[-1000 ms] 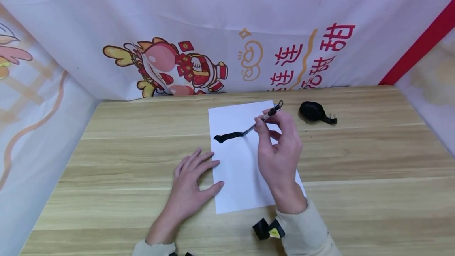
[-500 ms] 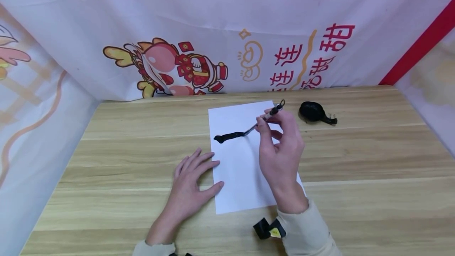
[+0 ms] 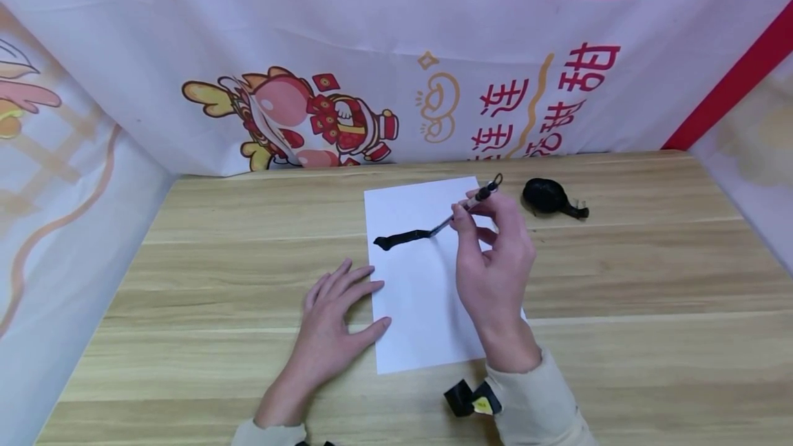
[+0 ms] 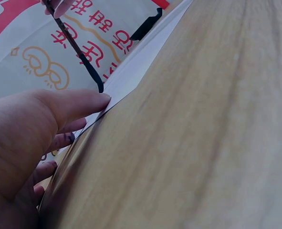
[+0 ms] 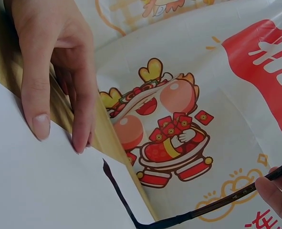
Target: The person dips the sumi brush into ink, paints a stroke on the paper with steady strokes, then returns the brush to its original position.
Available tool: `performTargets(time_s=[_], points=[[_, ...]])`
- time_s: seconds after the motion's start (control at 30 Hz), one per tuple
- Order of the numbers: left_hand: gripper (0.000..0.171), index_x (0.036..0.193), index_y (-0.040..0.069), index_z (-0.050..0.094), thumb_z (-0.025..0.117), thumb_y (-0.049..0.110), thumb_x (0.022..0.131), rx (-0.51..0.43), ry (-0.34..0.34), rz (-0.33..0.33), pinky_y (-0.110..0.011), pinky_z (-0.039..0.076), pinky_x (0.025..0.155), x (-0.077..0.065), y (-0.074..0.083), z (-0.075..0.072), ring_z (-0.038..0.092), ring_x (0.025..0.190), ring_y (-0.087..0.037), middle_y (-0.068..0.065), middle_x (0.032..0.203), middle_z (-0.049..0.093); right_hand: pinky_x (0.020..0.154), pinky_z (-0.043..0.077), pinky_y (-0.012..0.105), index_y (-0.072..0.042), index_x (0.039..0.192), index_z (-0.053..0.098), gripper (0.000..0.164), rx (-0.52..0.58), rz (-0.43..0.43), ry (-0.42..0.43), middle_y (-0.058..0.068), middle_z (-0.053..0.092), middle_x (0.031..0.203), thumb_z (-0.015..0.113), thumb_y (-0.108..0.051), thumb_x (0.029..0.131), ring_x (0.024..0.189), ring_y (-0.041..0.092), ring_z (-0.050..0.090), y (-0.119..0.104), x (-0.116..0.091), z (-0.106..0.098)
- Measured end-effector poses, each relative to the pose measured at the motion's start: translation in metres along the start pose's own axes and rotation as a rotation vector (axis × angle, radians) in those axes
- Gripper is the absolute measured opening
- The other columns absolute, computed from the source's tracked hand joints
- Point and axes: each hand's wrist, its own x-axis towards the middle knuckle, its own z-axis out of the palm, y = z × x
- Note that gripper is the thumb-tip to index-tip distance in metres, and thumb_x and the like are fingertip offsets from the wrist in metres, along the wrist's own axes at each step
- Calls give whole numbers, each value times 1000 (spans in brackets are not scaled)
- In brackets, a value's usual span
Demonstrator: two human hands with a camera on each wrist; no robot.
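Note:
A white sheet of paper [image 3: 415, 322] lies on the wooden table, with a thick black ink stroke [image 3: 403, 238] across its upper half. My right hand [image 3: 498, 267] pinches an ink brush [image 5: 226, 199] by its handle, thumb against fingers. The brush slants, its dark tip on the paper at the stroke's right end. On the sheet's left edge rests my left hand [image 3: 334, 319], fingers spread and fingertips on the paper; it holds nothing. In the left wrist view, dark smudges mark one of its fingers [image 4: 64, 140].
A rounded black object with a narrow neck [image 3: 545, 196] lies on the table [image 3: 619, 260], right of the paper. Printed cloth [image 3: 347, 26] hangs behind and at both sides. A black device [image 3: 473, 398] sits by the right sleeve.
My right hand has slid slightly to the right with the brush, and the ink stroke's right end is a little longer. The left hand stays in place.

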Motion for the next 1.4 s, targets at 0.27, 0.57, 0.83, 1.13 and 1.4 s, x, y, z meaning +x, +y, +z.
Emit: performTargets(time_s=[0.27,0.57,0.83,1.13,1.4], points=[[49,133,21,75,87,34,88,3,-1,5,-67,19,129,2,1,0,40,160,-38,-1,158,61,78,61,12,6,118,65,20,-26,-1,0,19,73,108,72,-5,102,93,26,77,0,2,-2],[52,133,19,74,88,33,85,15,3,0,-65,18,130,0,1,-1,40,159,-39,-2,157,61,77,61,12,5,116,65,18,-5,-10,-1,20,73,108,72,-3,102,94,26,76,-1,1,-1],[52,133,19,75,89,33,85,16,9,2,-64,18,130,-1,2,0,40,159,-38,-1,157,62,77,61,11,5,116,65,18,-18,-8,-2,19,73,108,72,-3,101,93,26,76,-1,1,-3],[52,133,21,75,90,33,85,21,12,-6,-64,19,129,-3,2,0,41,159,-36,2,157,62,76,60,11,4,116,65,18,-30,4,10,18,74,107,73,-3,101,92,22,76,-3,0,-4],[51,132,22,75,90,33,85,9,17,-5,-65,20,129,-5,3,0,41,159,-36,3,157,62,78,60,10,4,118,65,19,-58,16,-7,18,73,110,72,-4,102,95,22,76,0,0,-8]])
